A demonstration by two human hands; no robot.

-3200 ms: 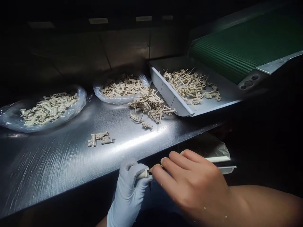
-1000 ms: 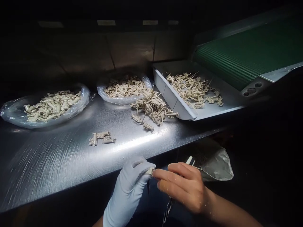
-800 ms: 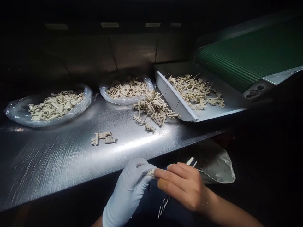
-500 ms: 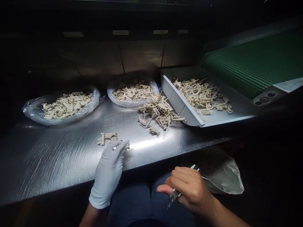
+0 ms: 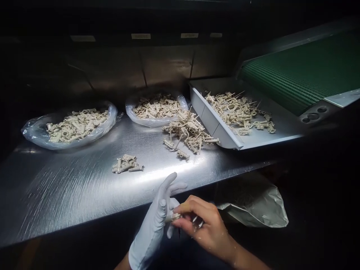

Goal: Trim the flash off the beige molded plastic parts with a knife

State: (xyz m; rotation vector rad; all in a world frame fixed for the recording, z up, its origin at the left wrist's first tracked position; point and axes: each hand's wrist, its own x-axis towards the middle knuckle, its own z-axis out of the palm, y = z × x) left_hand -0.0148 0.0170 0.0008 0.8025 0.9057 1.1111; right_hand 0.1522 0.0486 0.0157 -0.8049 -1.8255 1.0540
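Note:
My left hand [image 5: 154,217], in a white glove, is raised at the table's front edge with its index and middle fingers stretched out and apart. Between both hands is a small cream plastic part [image 5: 176,216], partly covered by fingers. My bare right hand [image 5: 206,225] pinches this part between thumb and forefinger. One end of it lies against the gloved palm. Tucked under the right hand's curled fingers is a slim tool [image 5: 199,223], mostly hidden, its kind unclear. Beyond the left hand, a small group of similar plastic parts [image 5: 128,164] lies on the metal table [image 5: 84,187].
Two clear plastic bags [image 5: 111,120] [image 5: 143,121] of cream parts stand along the back. A loose heap of parts on sprues [image 5: 191,131] lies beside a grey metal chute [image 5: 216,123]. Right of it is a green conveyor belt [image 5: 303,71]. Below the edge hangs a pale bag [image 5: 258,210].
My left hand has drawn back from the small group of parts and opened its fingers. My right hand has moved left to meet it and now pinches a plastic part.

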